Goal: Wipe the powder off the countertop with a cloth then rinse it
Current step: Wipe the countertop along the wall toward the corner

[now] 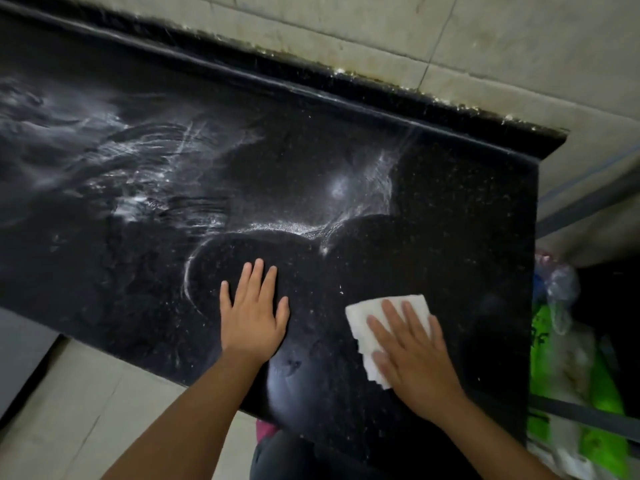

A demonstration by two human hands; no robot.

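Note:
A black speckled countertop (450,209) fills most of the view. White powder (145,174) is smeared across its left and middle parts, with a curved ridge of powder (284,227) just beyond my hands. A folded white cloth (363,323) lies flat near the counter's front right. My right hand (412,355) presses down on the cloth with straight fingers. My left hand (254,313) rests flat on the bare counter to the left of the cloth, fingers spread. The patches around both hands look dark and mostly free of powder.
A tiled wall (450,46) runs behind the counter's raised back lip. The counter ends at a right edge (535,271); beyond it are green and white plastic bags (571,375). Pale floor tiles (86,393) show below the front edge.

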